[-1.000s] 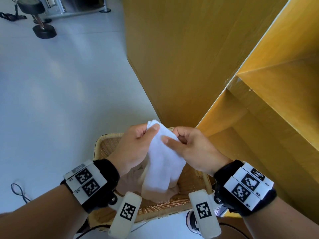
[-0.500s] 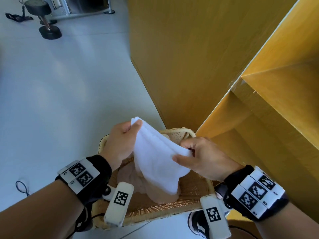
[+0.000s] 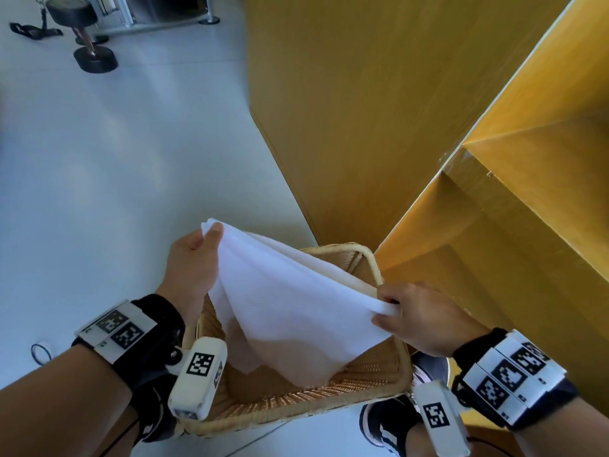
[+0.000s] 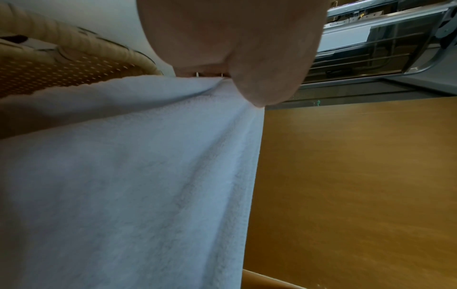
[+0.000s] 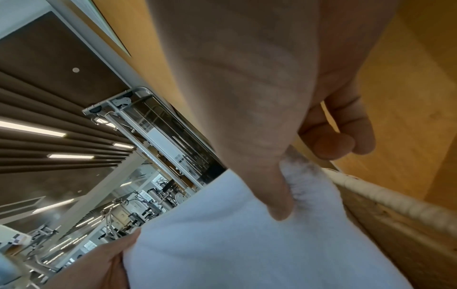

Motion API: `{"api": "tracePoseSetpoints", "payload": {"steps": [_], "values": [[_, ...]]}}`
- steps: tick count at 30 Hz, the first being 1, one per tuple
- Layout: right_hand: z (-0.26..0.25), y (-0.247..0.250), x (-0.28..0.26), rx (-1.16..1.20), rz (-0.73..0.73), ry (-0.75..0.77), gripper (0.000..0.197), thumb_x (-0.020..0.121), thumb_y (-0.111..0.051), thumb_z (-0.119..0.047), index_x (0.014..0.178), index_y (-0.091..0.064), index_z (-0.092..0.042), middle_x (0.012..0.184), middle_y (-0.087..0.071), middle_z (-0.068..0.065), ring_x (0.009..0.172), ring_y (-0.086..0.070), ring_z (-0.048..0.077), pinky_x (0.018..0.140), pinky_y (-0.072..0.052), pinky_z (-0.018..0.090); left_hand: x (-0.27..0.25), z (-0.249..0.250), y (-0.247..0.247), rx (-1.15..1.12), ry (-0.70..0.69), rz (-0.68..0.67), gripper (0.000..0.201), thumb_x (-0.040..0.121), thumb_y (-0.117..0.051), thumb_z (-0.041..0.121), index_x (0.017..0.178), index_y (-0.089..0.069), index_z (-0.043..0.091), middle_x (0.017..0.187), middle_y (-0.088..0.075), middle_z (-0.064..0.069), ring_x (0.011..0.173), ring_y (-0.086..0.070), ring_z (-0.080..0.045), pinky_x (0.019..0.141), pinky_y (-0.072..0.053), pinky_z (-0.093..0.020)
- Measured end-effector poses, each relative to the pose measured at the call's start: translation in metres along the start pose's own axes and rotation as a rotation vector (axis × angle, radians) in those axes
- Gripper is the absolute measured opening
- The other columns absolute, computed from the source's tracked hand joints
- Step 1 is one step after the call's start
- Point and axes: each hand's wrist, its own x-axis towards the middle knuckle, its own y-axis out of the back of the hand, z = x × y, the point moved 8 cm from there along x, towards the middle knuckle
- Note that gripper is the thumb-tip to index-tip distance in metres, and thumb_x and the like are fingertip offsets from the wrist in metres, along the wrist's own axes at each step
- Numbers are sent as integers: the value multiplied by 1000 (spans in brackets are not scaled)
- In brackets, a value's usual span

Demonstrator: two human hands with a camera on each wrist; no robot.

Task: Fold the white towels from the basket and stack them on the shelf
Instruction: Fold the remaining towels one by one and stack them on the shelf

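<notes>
A white towel (image 3: 283, 305) hangs spread between both hands over the woven basket (image 3: 296, 413) on the floor. My left hand (image 3: 194, 258) pinches its upper left corner between thumb and fingers. My right hand (image 3: 415, 318) pinches the opposite corner near the basket's right rim. The lower part of the towel droops into the basket. In the left wrist view the towel (image 4: 128, 185) fills the frame below my thumb. The right wrist view shows the towel (image 5: 247, 234) pinched under my thumb. The yellow wooden shelf (image 3: 514, 225) rises at the right.
A tall wooden cabinet side (image 3: 346, 110) stands behind the basket. A dumbbell (image 3: 85, 37) lies on the pale floor at the far left. A cable (image 3: 39, 352) loops on the floor by my left arm. My dark shoe (image 3: 389, 423) is beside the basket.
My hands have drawn apart, left going up and left, right going down and right. The bunched towel has opened into a wide sheet between them.
</notes>
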Motion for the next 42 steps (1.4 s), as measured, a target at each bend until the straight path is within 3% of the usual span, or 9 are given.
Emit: {"api": "tracePoseSetpoints", "payload": {"steps": [5,7,11,15,19,23,31,37,42], "values": [[17,1,-10,-7,45,-42,30,95,-70,-40,78,-46,-44,74,-55,-16,73,-54,3,57,-29,17,3,-9,6,19,7,-10,16,108,-56,38,107,-60,22,98,-49,-6,86,-42,-23,81,-33,-39],[22,4,-12,35,93,-41,21,95,-70,-40,87,-51,-45,85,-58,-17,83,-55,7,66,-34,23,4,-13,5,20,12,-20,19,109,-56,37,107,-62,19,98,-51,-7,88,-44,-23,82,-35,-39],[26,10,-14,50,183,2,15,96,-71,-39,93,-56,-37,101,-52,-16,98,-52,10,80,-33,31,3,-14,6,32,17,-18,46,109,-56,35,99,-64,-9,94,-50,-8,86,-43,-24,82,-34,-38],[34,23,-18,-37,304,-58,13,94,-76,-39,96,-69,-28,114,-44,-7,102,-50,15,86,-35,28,-2,-4,6,-37,14,-22,21,109,-55,34,108,-62,14,101,-46,-8,90,-38,-26,83,-30,-40],[36,30,-27,-89,341,-153,20,94,-73,-41,101,-76,-22,128,-59,-5,112,-59,20,93,-45,32,-16,2,9,-69,-11,-30,28,109,-56,33,103,-65,7,100,-45,-7,90,-37,-25,83,-29,-40],[30,33,-39,-122,344,-237,24,97,-66,-45,106,-74,-24,116,-73,-3,103,-66,21,86,-50,32,-31,8,12,-61,-46,-34,14,109,-55,35,107,-55,22,101,-44,-5,90,-37,-24,83,-28,-41],[4,77,-69,-207,398,-302,25,100,-62,-43,102,-76,-22,99,-77,4,95,-70,29,82,-53,33,-54,44,24,-25,-128,-32,30,110,-55,33,90,-56,11,89,-40,-7,84,-33,-26,78,-25,-38],[-10,126,-104,-81,486,-322,22,98,-66,-42,101,-76,-23,93,-73,2,100,-67,30,83,-51,32,-84,102,30,-94,-198,-45,11,110,-55,31,110,-52,21,104,-44,-7,94,-38,-24,85,-29,-39],[-26,175,-144,99,561,-295,20,91,-74,-34,73,-75,-25,75,-71,1,76,-67,23,57,-50,27,-114,148,38,-81,-241,-64,23,110,-53,35,99,-55,15,97,-43,-6,87,-36,-24,79,-29,-35]]}}
